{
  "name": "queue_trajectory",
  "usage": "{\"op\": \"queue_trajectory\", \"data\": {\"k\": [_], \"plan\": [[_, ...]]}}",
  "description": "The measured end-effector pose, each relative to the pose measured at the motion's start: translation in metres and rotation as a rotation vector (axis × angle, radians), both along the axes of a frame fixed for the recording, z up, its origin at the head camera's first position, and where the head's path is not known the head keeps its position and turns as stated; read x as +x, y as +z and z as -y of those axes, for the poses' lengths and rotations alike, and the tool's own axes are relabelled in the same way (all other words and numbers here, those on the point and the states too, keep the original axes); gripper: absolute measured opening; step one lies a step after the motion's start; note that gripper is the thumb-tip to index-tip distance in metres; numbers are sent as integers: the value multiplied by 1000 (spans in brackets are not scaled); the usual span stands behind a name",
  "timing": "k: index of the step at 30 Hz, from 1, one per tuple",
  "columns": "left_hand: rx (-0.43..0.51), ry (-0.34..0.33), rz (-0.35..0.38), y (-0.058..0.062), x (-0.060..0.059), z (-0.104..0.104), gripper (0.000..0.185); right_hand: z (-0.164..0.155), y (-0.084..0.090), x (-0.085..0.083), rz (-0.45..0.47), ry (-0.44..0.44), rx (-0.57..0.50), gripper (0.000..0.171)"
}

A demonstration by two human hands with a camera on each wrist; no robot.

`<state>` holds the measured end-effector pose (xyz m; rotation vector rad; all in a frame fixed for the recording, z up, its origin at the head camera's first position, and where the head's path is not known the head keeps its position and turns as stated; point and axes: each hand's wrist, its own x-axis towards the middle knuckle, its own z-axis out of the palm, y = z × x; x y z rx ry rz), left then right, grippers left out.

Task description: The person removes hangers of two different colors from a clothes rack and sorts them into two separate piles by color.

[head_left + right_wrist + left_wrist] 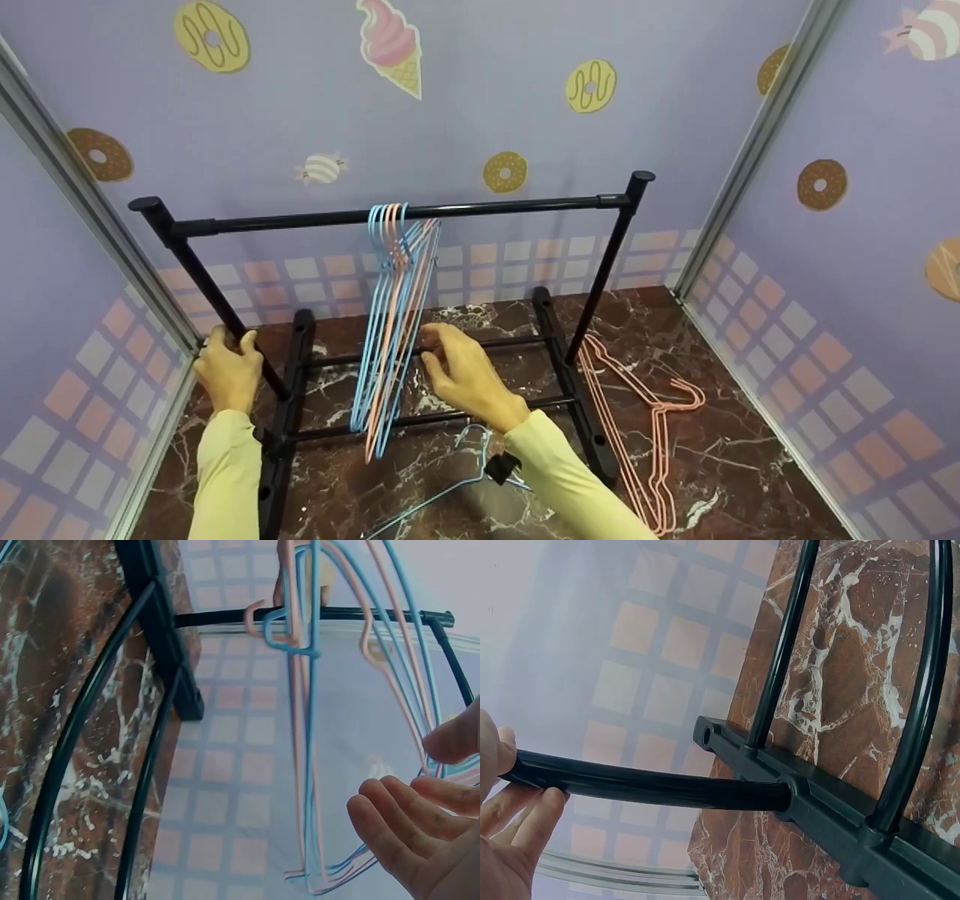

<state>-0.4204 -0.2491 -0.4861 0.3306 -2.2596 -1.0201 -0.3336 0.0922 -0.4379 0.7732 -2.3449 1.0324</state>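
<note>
A bundle of blue and pink hangers (390, 330) hangs from the top bar (495, 209) of a black clothes rack, left of its middle. My left hand (227, 367) grips the rack's left post (652, 786), thumb on one side and fingers on the other. Just right of the hanging bundle is my right hand (469, 371), its fingers loosely bent. In the right wrist view, the right thumb (457, 741) and fingers (397, 825) stand apart, close to the hangers (409, 652), with nothing gripped between them.
Several pink hangers (660, 435) lie on the brown marbled surface (720, 465) right of the rack. A blue hanger (442, 491) lies in front, partly behind my right forearm. Patterned panels (465, 135) stand behind and at both sides.
</note>
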Motion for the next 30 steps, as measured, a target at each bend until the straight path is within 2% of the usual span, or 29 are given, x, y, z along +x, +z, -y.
{"op": "queue_trajectory", "data": {"k": [3,9,11,16,22,25,30], "plan": [[4,-3,-3,-2,-1,-2,30,9,3,-2,50,-2,-57,31],[28,-2,4,-4,-1,-4,31,29,6,-2,258,0,-224,33],[31,-1,1,-5,0,-5,31,34,6,-1,292,-29,-248,32],[38,-8,2,-6,0,-6,29,40,3,0,280,-73,-292,16],[42,-10,16,-4,-1,-6,29,38,3,3,208,-65,-354,5],[45,-12,23,-2,-1,-4,30,36,5,4,194,-33,-406,5],[33,-1,16,-2,0,1,31,27,7,8,265,55,-482,7]]}}
